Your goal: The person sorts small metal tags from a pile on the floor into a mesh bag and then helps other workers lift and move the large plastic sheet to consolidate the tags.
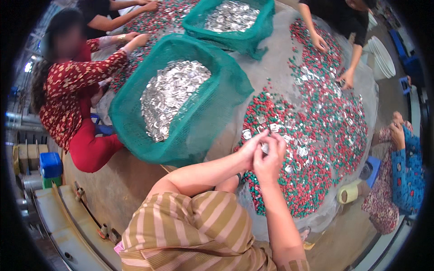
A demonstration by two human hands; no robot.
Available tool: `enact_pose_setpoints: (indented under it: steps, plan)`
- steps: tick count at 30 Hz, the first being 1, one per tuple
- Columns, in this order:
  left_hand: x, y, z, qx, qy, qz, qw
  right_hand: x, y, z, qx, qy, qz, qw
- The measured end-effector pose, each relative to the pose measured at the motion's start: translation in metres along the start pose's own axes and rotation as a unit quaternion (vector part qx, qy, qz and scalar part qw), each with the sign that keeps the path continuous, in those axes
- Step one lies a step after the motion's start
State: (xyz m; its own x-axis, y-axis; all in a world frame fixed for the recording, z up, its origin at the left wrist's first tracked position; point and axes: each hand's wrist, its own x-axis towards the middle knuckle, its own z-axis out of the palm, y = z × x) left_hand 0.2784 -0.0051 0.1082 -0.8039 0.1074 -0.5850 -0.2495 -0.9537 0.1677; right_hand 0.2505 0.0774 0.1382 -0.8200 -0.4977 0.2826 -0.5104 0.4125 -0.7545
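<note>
My left hand [250, 151] and my right hand [271, 159] meet fingertip to fingertip above a heap of small red and green pieces [316, 135]. Between the fingers of both hands is a small silver foil piece [265, 147], mostly hidden by them. More silver foil pieces lie scattered among the red and green ones. The heap rests on a pale sheet [271, 58] spread on the floor. My striped clothing [199, 230] fills the lower middle of the view.
Two green mesh bags [212, 113] [253, 36] hold piles of silver foil pieces. A person in red patterned clothes [77, 90] sits at the left. Another person's hands [334, 63] reach into the heap at the top. A person in blue [404, 171] sits at the right. A roll of tape [347, 194] lies nearby.
</note>
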Motion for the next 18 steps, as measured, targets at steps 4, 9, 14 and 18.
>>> enact_pose_setpoints:
  steps: [4, 9, 14, 18]
  plan:
    - [-0.003, 0.014, 0.001, 0.026, -0.021, 0.024, 0.999, 0.001, -0.008, -0.002, -0.013, -0.008, -0.054, 0.998]
    - [-0.018, 0.077, -0.025, 0.081, 0.068, 0.166, 0.98, -0.005, 0.024, -0.012, -0.04, -0.009, -0.012, 0.999]
    - [-0.062, 0.192, -0.043, 0.538, 0.34, 0.633, 0.441, -0.021, 0.103, -0.022, -0.211, -0.116, 0.153, 0.958]
    - [-0.054, 0.163, 0.001, 0.703, 0.348, 0.582, 0.214, -0.025, 0.115, -0.013, -0.286, -0.155, 0.185, 0.927]
